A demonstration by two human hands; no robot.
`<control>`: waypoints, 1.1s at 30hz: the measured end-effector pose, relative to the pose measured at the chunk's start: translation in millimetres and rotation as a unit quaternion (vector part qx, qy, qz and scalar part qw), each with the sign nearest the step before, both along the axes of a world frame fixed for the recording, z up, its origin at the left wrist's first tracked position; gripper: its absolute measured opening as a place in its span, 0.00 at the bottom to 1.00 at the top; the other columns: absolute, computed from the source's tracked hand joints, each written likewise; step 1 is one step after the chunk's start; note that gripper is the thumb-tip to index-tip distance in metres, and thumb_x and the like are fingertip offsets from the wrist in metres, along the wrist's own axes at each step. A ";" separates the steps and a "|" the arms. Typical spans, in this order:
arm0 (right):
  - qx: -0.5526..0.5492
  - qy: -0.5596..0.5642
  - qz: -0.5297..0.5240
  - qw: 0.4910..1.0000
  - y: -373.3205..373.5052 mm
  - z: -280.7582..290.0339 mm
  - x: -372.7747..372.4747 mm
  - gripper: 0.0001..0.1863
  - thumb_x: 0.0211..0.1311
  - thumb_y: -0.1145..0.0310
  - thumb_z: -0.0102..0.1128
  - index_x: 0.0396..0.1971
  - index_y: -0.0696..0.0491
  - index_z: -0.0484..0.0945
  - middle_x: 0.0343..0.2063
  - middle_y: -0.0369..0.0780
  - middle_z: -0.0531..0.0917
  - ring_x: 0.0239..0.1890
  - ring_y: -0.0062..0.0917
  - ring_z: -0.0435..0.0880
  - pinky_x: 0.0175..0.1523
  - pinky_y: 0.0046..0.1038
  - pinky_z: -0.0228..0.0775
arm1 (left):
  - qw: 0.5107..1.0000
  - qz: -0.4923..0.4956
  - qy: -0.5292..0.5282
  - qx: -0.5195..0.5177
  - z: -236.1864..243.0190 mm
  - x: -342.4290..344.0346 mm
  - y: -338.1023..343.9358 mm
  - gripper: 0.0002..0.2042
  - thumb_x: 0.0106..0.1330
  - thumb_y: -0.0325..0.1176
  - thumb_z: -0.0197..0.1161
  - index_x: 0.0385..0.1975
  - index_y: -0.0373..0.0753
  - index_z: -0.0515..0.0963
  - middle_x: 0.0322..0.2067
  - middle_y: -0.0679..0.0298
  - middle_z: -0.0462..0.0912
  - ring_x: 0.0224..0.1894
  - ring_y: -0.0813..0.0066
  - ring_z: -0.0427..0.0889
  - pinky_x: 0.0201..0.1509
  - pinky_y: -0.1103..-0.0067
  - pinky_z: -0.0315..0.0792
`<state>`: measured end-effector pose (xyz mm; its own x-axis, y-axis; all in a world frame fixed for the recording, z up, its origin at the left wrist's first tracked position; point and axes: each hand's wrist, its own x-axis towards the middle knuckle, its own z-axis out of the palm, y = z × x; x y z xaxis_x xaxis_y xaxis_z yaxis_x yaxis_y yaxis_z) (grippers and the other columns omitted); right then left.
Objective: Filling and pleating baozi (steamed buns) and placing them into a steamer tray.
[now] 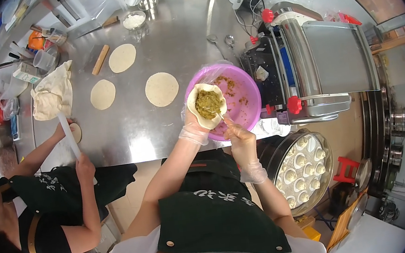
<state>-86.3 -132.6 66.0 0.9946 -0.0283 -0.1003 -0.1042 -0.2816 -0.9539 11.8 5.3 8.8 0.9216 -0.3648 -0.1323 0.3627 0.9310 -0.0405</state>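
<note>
My left hand [194, 126], in a clear plastic glove, cups a round dough wrapper [192, 99] with a ruffled rim. A heap of greenish-brown chopped filling [208, 104] lies in the wrapper. My right hand [240, 134] is closed round the handle of a thin utensil, likely a spoon [221, 116], whose tip touches the filling's edge; most of it is hidden. Under both hands stands a pink-purple bowl [251, 89] with scraps of filling on its inner wall. Flat dough rounds [161, 89] lie on the steel table to the left.
A co-worker [53, 210] at the left holds a long white rod [69, 135] over a small dough piece. A dough-rolling machine [308, 63] stands at the right. Below it, a round steamer tray [324, 182] holds several shaped buns. Two spoons [230, 42] lie beyond the bowl.
</note>
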 end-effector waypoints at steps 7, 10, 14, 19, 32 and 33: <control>-0.286 -0.003 0.029 0.958 -37.2 -33.4 32.6 0.18 0.61 0.80 0.52 0.50 0.59 0.79 0.30 0.43 0.85 0.34 0.31 0.84 0.42 0.31 0.74 | 0.997 0.046 0.055 0.034 3.7 -16.0 27.7 0.16 0.70 0.43 0.49 0.44 0.37 0.77 0.42 0.53 0.82 0.44 0.56 0.81 0.48 0.62 0.78; -0.451 0.036 0.056 0.890 -43.7 -92.6 44.0 0.14 0.61 0.74 0.50 0.44 0.57 0.79 0.26 0.45 0.85 0.29 0.41 0.85 0.37 0.39 0.76 | 0.998 0.041 0.037 0.021 14.5 -19.9 31.4 0.16 0.70 0.42 0.49 0.44 0.36 0.76 0.44 0.52 0.81 0.47 0.53 0.80 0.50 0.60 0.77; -0.558 0.080 0.067 0.823 -24.4 -96.1 44.5 0.15 0.58 0.75 0.55 0.46 0.57 0.74 0.29 0.47 0.84 0.32 0.45 0.85 0.39 0.42 0.76 | 0.997 0.057 0.047 0.033 15.2 -26.2 39.6 0.20 0.70 0.45 0.50 0.50 0.35 0.75 0.45 0.51 0.80 0.47 0.52 0.79 0.52 0.62 0.77; -0.169 -0.319 0.085 0.929 21.1 -4.5 28.0 0.21 0.49 0.85 0.63 0.45 0.57 0.71 0.40 0.48 0.80 0.43 0.42 0.81 0.46 0.40 0.74 | 0.998 0.054 0.016 -0.008 41.3 -35.1 44.8 0.22 0.70 0.46 0.50 0.52 0.35 0.74 0.48 0.51 0.78 0.50 0.53 0.78 0.54 0.61 0.76; -0.117 -0.407 0.039 0.905 35.2 33.2 21.6 0.18 0.46 0.92 0.58 0.36 0.57 0.76 0.36 0.44 0.82 0.35 0.35 0.81 0.40 0.32 0.73 | 0.989 0.117 -0.086 0.031 75.3 -49.8 27.7 0.21 0.70 0.45 0.51 0.56 0.38 0.72 0.54 0.54 0.76 0.59 0.53 0.72 0.62 0.58 0.70; -0.106 -0.404 0.026 0.908 35.3 34.5 20.3 0.17 0.45 0.92 0.58 0.34 0.58 0.77 0.35 0.44 0.82 0.35 0.34 0.81 0.41 0.31 0.73 | 0.989 0.115 -0.085 0.031 78.7 -51.8 26.4 0.21 0.70 0.45 0.51 0.56 0.38 0.72 0.54 0.54 0.76 0.59 0.53 0.72 0.62 0.58 0.70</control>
<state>-66.0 -97.3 100.5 0.7412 0.0881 0.6655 0.6250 -0.4523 -0.6362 -40.0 31.7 87.5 0.9903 -0.1382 0.0158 0.1370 0.9886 0.0627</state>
